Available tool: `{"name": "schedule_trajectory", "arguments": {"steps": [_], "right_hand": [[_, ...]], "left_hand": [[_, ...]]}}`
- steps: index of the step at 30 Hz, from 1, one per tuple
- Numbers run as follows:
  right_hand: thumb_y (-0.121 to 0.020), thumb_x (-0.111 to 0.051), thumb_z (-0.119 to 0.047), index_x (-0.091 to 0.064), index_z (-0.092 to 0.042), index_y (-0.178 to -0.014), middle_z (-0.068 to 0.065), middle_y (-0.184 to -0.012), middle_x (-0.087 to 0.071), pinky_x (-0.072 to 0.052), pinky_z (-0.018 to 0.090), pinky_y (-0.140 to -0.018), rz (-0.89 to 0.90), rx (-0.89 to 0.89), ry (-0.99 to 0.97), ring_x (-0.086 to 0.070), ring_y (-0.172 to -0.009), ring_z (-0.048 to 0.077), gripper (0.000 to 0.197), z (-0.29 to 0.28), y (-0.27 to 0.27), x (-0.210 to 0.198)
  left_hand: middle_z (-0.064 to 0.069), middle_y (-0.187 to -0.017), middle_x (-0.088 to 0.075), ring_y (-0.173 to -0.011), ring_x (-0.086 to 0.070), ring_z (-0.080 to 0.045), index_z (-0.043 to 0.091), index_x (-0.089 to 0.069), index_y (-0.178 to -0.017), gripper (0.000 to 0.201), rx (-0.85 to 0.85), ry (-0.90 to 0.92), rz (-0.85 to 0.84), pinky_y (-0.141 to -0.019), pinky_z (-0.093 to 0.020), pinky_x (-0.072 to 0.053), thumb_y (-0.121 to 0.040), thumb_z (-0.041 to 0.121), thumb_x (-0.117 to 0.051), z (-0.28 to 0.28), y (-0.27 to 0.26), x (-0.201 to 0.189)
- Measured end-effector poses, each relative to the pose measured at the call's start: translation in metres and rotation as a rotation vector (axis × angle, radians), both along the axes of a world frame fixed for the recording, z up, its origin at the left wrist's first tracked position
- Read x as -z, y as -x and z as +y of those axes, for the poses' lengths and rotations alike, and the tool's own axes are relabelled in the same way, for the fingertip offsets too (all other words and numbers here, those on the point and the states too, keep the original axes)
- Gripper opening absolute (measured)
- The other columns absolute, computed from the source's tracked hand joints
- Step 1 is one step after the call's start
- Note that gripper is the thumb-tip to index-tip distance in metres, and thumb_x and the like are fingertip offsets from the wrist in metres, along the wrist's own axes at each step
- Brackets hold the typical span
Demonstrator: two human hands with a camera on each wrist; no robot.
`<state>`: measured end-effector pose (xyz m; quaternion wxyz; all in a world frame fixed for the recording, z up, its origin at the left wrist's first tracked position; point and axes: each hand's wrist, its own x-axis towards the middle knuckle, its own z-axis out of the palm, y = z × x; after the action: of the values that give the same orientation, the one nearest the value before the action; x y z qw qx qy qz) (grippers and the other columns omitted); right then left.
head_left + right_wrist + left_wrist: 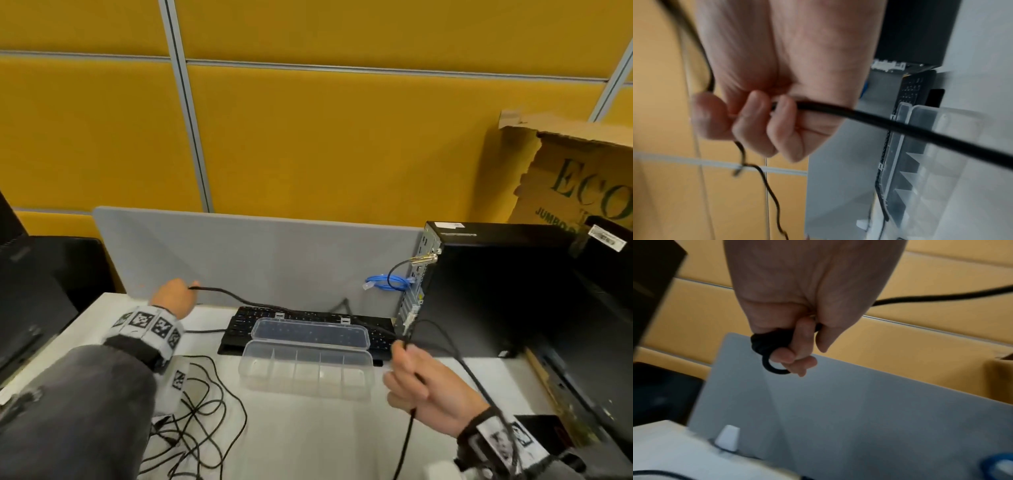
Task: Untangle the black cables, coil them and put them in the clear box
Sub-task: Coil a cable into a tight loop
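Overhead: left hand (174, 298) and right hand (424, 383) set wide apart, each clamped on one thick cable (239, 297), likely to pull it straight; thin cable tangle (202, 421) loose on desk (308, 438); one clear box (306, 371), lid open, five compartments empty. Left wrist: fingers (797, 344) curled round cable end and small loop. Right wrist: fist closed on two cables, one thick, one thin (764, 181).

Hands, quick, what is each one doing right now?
Left hand: closed around a black cable.
Right hand: closed around a black cable too.
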<state>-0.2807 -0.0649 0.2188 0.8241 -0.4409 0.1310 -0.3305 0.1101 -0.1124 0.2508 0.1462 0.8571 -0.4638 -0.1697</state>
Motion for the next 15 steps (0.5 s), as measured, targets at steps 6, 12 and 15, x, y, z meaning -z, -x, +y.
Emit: {"name": "schedule_trajectory", "arguments": {"steps": [6,12,15], "right_hand": [[-0.103,-0.001,-0.038,-0.046,-0.002,-0.095,0.01,-0.067,-0.034,-0.026,0.031,-0.063,-0.215,0.396,-0.044,-0.029,-0.062,0.021,0.059,-0.019,0.08,0.007],[-0.091,-0.044,-0.043,-0.043,-0.011,-0.06,0.0,-0.045,-0.03,-0.021,0.023,-0.039,0.832,0.836,-0.031,-0.023,-0.035,0.011,0.045,-0.013,0.118,0.01],[-0.098,-0.042,-0.033,-0.046,-0.011,-0.055,0.0,-0.045,-0.041,-0.042,0.025,-0.045,1.194,0.802,0.0,-0.037,-0.04,0.013,0.049,-0.012,0.125,0.022]], "left_hand": [[-0.032,-0.114,-0.057,-0.109,-0.053,-0.041,-0.016,-0.057,-0.106,0.031,-0.232,0.022,-0.064,-0.091,-0.044,-0.039,-0.098,0.007,-0.037,0.026,-0.061,-0.01],[-0.039,-0.097,-0.056,-0.096,-0.052,-0.049,-0.021,-0.056,-0.091,0.039,-0.432,0.086,0.011,-0.087,-0.05,-0.038,-0.098,0.015,-0.041,0.031,-0.125,0.005],[-0.039,-0.094,-0.056,-0.094,-0.053,-0.05,-0.021,-0.056,-0.099,0.032,-0.43,0.102,0.008,-0.084,-0.051,-0.039,-0.096,0.007,-0.04,0.029,-0.139,0.002]]}}
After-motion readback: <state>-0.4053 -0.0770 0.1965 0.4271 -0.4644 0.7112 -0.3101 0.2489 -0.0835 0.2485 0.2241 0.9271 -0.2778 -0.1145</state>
